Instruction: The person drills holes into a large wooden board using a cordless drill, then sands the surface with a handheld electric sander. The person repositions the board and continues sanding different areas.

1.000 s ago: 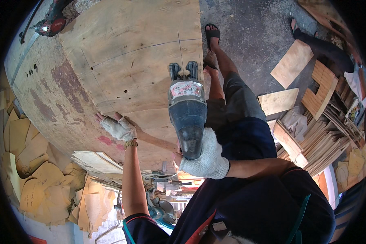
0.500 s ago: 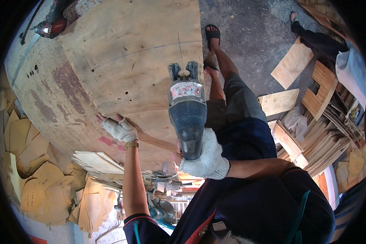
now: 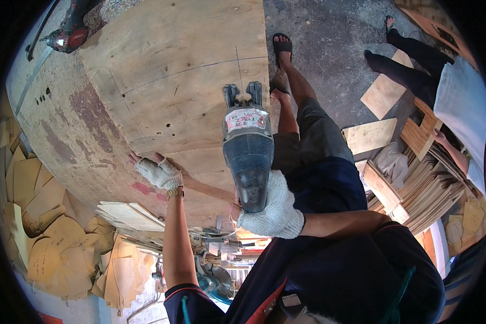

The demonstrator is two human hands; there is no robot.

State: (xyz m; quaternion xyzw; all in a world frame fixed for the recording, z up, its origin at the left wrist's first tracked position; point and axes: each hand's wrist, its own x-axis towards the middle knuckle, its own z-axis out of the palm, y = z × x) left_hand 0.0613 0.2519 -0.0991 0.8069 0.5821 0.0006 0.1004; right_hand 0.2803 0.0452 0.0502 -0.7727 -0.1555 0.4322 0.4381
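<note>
A plywood sheet (image 3: pixel 173 59) with thin curved and straight pencil lines lies on a worn wooden worktop (image 3: pixel 59 116). My right hand (image 3: pixel 281 213), in a white knitted glove, is wrapped round a dark jigsaw (image 3: pixel 247 154). The jigsaw's forked base rests at the sheet's right side, close to a curved line. Its blade is hidden from this angle. My left hand (image 3: pixel 159 171) lies flat with fingers spread on the sheet's near left part, in a glove that leaves the fingertips bare. A gold watch (image 3: pixel 175 192) sits on that wrist.
A red and black power tool (image 3: pixel 70 38) lies at the far left. Yellowish cut templates (image 3: pixel 59 251) pile up at the left. Plywood offcuts (image 3: pixel 386 89) and stacked strips (image 3: pixel 426 197) are on the right floor. Another person (image 3: pixel 464 102) stands there. A teal machine (image 3: pixel 213 281) is below.
The other person at the right has come further into view, with a second leg and a hand now showing. The jigsaw has shifted very slightly left; my left hand stays in place.
</note>
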